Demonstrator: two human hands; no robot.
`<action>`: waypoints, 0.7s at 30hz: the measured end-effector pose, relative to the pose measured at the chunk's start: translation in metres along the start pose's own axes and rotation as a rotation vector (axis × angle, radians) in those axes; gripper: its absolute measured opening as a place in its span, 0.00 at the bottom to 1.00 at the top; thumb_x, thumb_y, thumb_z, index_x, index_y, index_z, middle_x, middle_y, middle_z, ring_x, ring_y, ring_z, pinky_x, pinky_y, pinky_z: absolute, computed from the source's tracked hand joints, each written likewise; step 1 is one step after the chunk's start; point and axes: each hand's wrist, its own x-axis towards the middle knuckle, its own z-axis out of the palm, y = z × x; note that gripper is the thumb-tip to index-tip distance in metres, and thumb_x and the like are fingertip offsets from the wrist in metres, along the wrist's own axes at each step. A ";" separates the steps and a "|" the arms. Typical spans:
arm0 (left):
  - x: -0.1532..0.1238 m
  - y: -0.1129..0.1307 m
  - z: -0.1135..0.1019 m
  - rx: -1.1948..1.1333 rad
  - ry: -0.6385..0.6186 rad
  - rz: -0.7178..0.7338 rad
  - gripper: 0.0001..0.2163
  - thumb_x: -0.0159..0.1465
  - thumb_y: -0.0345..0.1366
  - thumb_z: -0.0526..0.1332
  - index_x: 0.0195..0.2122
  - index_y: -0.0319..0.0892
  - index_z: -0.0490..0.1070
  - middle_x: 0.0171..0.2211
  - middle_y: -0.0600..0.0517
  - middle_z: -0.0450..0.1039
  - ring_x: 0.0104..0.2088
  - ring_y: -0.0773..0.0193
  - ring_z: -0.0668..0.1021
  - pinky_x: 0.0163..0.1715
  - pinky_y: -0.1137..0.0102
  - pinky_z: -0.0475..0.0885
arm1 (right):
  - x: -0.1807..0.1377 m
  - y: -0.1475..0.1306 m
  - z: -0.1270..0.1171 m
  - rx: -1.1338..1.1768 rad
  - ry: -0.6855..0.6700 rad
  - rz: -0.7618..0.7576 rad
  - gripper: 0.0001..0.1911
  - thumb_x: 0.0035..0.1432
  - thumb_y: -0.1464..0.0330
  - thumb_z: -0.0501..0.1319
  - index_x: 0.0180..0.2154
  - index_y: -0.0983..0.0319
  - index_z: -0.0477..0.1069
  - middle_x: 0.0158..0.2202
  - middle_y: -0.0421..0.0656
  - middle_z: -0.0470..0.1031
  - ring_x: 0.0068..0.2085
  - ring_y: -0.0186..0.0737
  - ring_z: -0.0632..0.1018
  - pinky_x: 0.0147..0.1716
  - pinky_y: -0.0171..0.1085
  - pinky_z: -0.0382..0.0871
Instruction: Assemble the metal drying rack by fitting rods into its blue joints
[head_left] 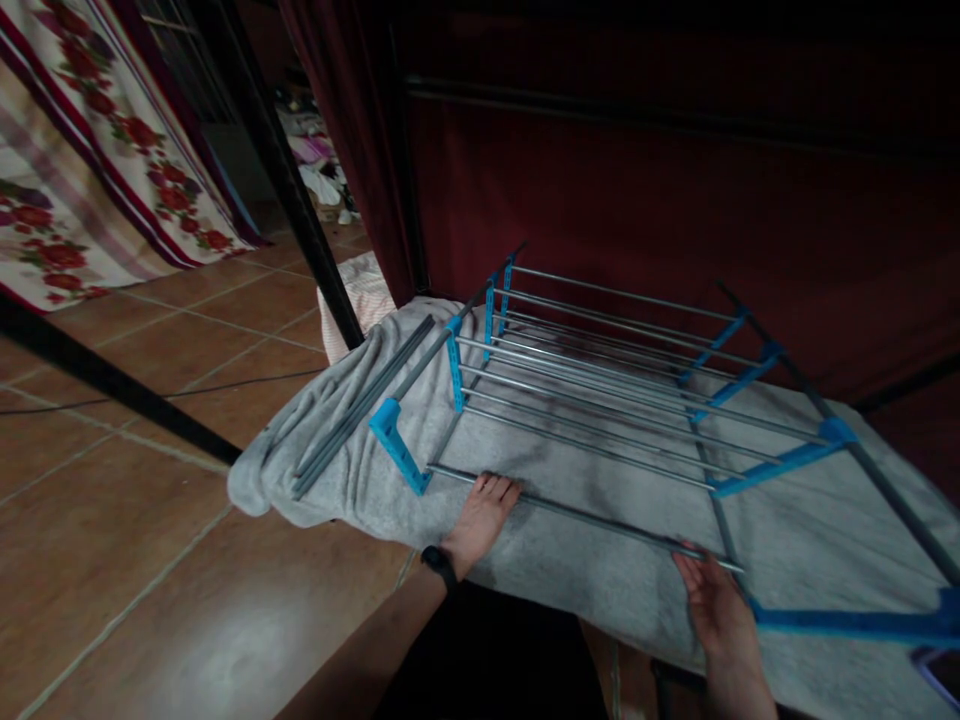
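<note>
While hands [484, 515] [716, 602] hold slim rod [592, 517] — rack [780, 467] gray-runged, blue-bracketed.

We hold a straight grey rod [592, 517] across the near end of our blue-bracketed rack [585, 446]. Loose grey tubes [364, 408] lie together, left of the rack.

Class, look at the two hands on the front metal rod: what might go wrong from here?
The front metal rod, held by the left hand and right hand, might sit badly at the blue bracket; its fit there is unclear.

The rack rests on a soft blanket, so it could shift if pushed.

The loose rods near the blanket's edge may roll off.
</note>
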 end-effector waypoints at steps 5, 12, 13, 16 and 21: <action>-0.001 -0.002 0.004 -0.001 0.021 0.024 0.20 0.70 0.24 0.50 0.61 0.44 0.66 0.53 0.48 0.74 0.54 0.57 0.73 0.62 0.58 0.64 | -0.002 -0.001 0.001 0.005 0.000 0.010 0.09 0.45 0.67 0.72 0.32 0.59 0.79 0.36 0.41 0.82 0.39 0.38 0.83 0.43 0.35 0.82; 0.000 0.000 0.000 0.011 0.059 0.032 0.17 0.69 0.25 0.52 0.57 0.43 0.69 0.52 0.47 0.74 0.52 0.57 0.74 0.59 0.59 0.66 | -0.009 -0.002 0.007 0.020 0.033 0.008 0.07 0.49 0.68 0.72 0.33 0.59 0.78 0.35 0.40 0.82 0.36 0.36 0.82 0.44 0.35 0.81; 0.000 -0.001 0.000 0.011 0.056 0.035 0.17 0.69 0.25 0.53 0.57 0.43 0.69 0.51 0.47 0.74 0.52 0.57 0.74 0.59 0.59 0.67 | -0.009 -0.001 0.008 0.024 0.039 0.007 0.08 0.49 0.68 0.72 0.32 0.59 0.77 0.35 0.40 0.81 0.36 0.36 0.82 0.44 0.35 0.81; 0.000 -0.002 0.001 0.008 0.051 0.043 0.17 0.69 0.25 0.53 0.57 0.44 0.69 0.51 0.47 0.74 0.52 0.57 0.74 0.58 0.59 0.68 | -0.008 0.000 0.007 0.022 0.045 0.006 0.09 0.48 0.66 0.73 0.31 0.60 0.76 0.33 0.38 0.81 0.35 0.35 0.82 0.45 0.36 0.81; -0.001 -0.005 0.004 -0.006 0.064 0.052 0.20 0.69 0.24 0.50 0.59 0.45 0.68 0.53 0.47 0.74 0.54 0.57 0.74 0.60 0.56 0.67 | -0.007 0.003 0.004 0.015 0.051 -0.014 0.14 0.46 0.62 0.75 0.28 0.59 0.73 0.27 0.35 0.78 0.32 0.35 0.81 0.46 0.39 0.81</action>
